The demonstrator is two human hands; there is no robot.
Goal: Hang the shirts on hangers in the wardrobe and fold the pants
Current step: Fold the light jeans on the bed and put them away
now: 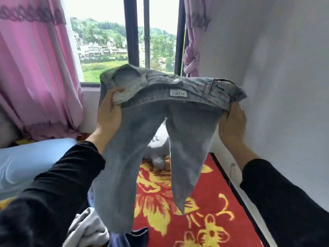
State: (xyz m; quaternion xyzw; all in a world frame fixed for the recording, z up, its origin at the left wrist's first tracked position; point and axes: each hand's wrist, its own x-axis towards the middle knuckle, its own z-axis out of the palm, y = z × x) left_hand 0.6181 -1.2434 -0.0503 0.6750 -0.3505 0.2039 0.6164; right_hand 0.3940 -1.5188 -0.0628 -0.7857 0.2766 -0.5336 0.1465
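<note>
A pair of light grey-blue jeans (185, 136) hangs in the air in front of me, waistband up and both legs dangling over the bed. My left hand (110, 111) grips the left end of the waistband, thumb over the denim. My right hand (231, 122) grips the right end of the waistband close to the wall. A white brand label shows on the inside of the waistband. Behind the legs lies a white and grey garment (158, 148) on the bed.
A red blanket with yellow flowers (204, 211) covers the bed. A light blue pillow (28, 161) lies at left. Grey and dark blue clothes (89, 230) are heaped at bottom centre. Pink curtains (35, 68) flank the window; a white wall (276, 86) stands right.
</note>
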